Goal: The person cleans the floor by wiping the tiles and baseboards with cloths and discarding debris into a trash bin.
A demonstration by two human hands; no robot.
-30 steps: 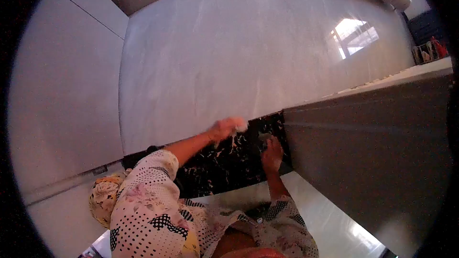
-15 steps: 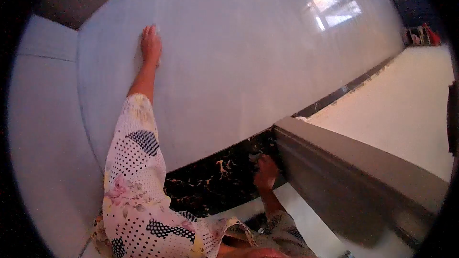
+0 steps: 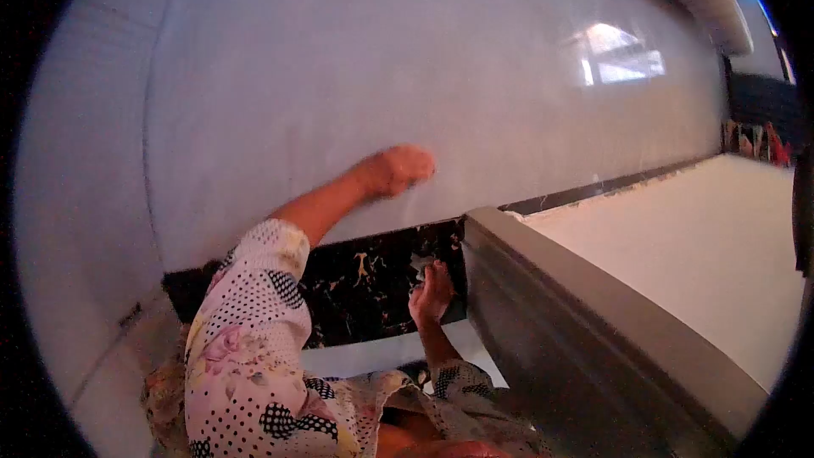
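Note:
Fingers curled, my left hand (image 3: 400, 170) is against the pale, smooth wall panel (image 3: 356, 59), above the dark marbled strip. It is slightly blurred, and whatever lies under its fingers is hidden. Lower and a little to the right, my right hand (image 3: 432, 293) is closed at the dark marbled strip (image 3: 356, 284), near its right end. A small greyish piece (image 3: 420, 265) shows at its fingertips; I cannot make out what it is.
A brown-grey ledge (image 3: 593, 305) runs down to the lower right. Beyond it lies a pale, flat surface (image 3: 670, 246). Several coloured items (image 3: 759, 142) stand at the far right. A light, rounded edge (image 3: 716, 0) juts in at the upper right. Window light reflects off the panel.
My left hand has moved down and to the right across the panel, its elbow now bent. My right hand remains at the dark strip. The view has shifted, showing more of the strip's left end.

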